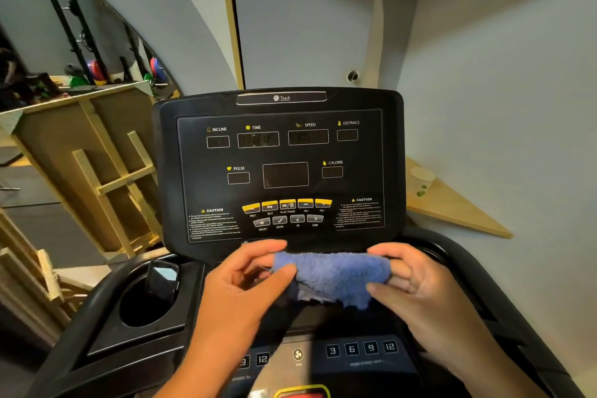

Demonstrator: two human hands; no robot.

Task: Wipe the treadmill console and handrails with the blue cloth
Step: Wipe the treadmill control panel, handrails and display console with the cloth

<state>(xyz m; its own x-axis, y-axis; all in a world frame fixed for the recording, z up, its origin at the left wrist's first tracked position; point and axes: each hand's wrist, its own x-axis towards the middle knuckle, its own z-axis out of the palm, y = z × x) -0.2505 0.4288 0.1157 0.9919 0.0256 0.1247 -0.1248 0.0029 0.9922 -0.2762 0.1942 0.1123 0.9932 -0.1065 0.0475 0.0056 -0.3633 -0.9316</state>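
A fluffy blue cloth [332,276] is stretched between both hands just below the black treadmill console [281,165]. My left hand [245,287] pinches its left end between thumb and fingers. My right hand [416,281] grips its right end with curled fingers. The console's dark display panel, with yellow labels and buttons, stands upright above the cloth. The cloth hangs over the lower control deck [355,349] with its numbered keys. The black handrails curve away at the left [93,297] and the right [468,265].
A phone [163,279] leans in the left cup holder [145,307]. Wooden frames and panels [106,178] stand at the left, gym racks and weight plates behind them. A wooden corner shelf [452,203] with a paper cup juts from the right wall.
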